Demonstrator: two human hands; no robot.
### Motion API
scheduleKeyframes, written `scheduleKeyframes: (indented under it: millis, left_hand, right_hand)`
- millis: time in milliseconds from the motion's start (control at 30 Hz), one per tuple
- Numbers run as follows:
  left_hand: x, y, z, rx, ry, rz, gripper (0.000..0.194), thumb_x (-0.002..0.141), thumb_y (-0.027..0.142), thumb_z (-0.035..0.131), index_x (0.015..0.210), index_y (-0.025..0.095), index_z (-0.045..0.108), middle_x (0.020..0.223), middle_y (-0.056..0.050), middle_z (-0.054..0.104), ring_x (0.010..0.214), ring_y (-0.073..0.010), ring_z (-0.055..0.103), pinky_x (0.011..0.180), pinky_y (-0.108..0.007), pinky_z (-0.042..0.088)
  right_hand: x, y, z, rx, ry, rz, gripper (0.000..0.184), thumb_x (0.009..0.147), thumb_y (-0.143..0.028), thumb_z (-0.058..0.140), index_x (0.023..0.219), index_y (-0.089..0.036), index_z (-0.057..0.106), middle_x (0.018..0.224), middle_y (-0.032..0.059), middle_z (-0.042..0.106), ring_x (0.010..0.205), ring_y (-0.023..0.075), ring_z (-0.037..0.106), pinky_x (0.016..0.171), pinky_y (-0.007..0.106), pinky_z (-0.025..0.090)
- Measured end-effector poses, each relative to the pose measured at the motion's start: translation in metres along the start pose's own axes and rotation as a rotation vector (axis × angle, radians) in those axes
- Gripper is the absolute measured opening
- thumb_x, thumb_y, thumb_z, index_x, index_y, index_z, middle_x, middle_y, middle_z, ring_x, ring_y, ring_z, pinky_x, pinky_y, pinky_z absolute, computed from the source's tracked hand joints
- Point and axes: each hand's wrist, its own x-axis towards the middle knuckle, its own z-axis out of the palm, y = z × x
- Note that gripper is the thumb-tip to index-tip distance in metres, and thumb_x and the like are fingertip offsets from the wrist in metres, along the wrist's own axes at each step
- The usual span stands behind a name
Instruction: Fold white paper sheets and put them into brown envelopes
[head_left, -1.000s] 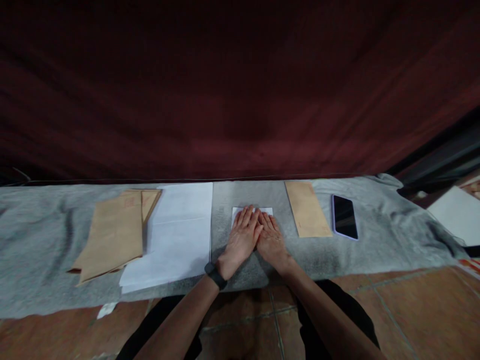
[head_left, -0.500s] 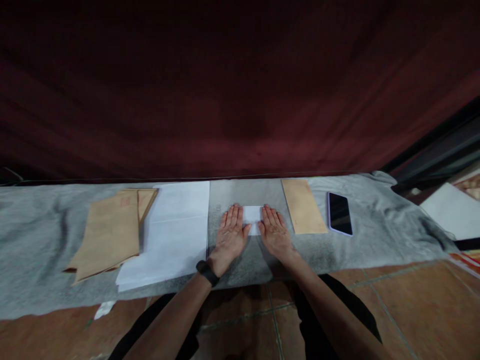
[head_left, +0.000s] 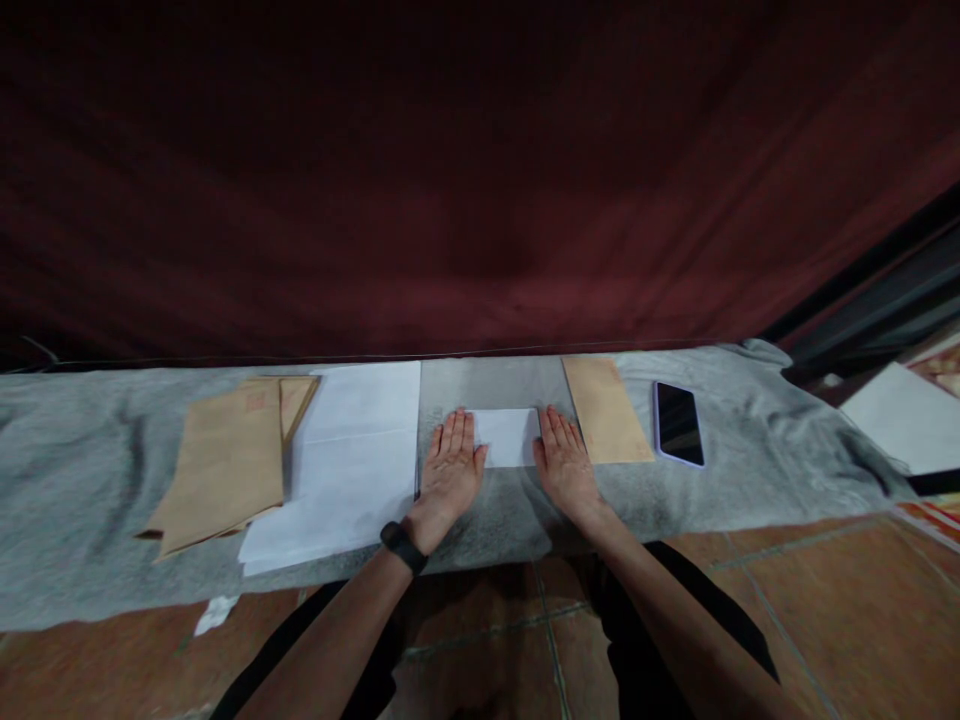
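A small folded white paper [head_left: 507, 437] lies on the grey cloth [head_left: 90, 470] in front of me. My left hand [head_left: 448, 470] lies flat with fingers stretched out, covering the paper's left edge. My right hand [head_left: 566, 462] lies flat the same way at the paper's right edge. A black band sits on my left wrist. Neither hand holds anything.
A stack of white sheets [head_left: 349, 450] lies left of my hands, with brown envelopes [head_left: 225, 462] further left. One brown envelope [head_left: 604, 422] and a dark phone [head_left: 678, 422] lie to the right. A dark red curtain hangs behind. A white sheet [head_left: 904, 415] sits at the far right.
My hands have slid apart from the middle of the folded paper to its left and right edges, uncovering its centre.
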Motion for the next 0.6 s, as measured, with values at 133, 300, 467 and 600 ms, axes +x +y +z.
scheduleKeyframes:
  millis: [133,300,467,600]
  left_hand:
    - [0.001,0.001,0.000,0.010,-0.023,-0.002,0.061,0.104,0.035,0.028,0.156,0.005,0.029,0.164,-0.016,0.028,0.154,-0.0248,0.021,0.127,-0.044,0.015]
    - [0.001,0.000,0.000,0.006,-0.033,0.002,0.060,0.103,0.033,0.028,0.157,0.005,0.028,0.164,-0.016,0.026,0.155,-0.0248,0.019,0.127,-0.045,0.017]
    - [0.000,0.000,-0.003,0.001,-0.040,0.007,0.061,0.104,0.035,0.029,0.156,0.004,0.029,0.165,-0.016,0.026,0.155,-0.0256,0.020,0.127,-0.045,0.016]
    - [0.000,0.000,-0.004,-0.011,-0.039,0.007,0.061,0.104,0.035,0.030,0.157,0.006,0.028,0.164,-0.015,0.027,0.154,-0.0247,0.021,0.127,-0.044,0.017]
  right_hand:
    - [0.007,-0.025,-0.001,0.057,-0.071,-0.145,0.055,0.106,-0.033,0.027,0.156,-0.009,0.035,0.162,0.0124,0.036,0.151,0.0233,0.030,0.123,0.045,0.027]
    - [0.008,-0.045,0.010,0.073,-0.116,-0.199,0.052,0.107,-0.034,0.029,0.154,-0.013,0.040,0.160,0.0100,0.039,0.150,0.0230,0.033,0.124,0.044,0.026]
    - [0.006,-0.037,0.016,0.014,-0.079,-0.141,0.052,0.107,-0.035,0.032,0.154,-0.013,0.040,0.161,0.0116,0.037,0.150,0.0234,0.033,0.123,0.044,0.025]
    - [0.005,-0.025,0.014,-0.017,-0.056,-0.102,0.053,0.107,-0.033,0.032,0.155,-0.012,0.037,0.160,0.0125,0.039,0.150,0.0235,0.033,0.121,0.044,0.026]
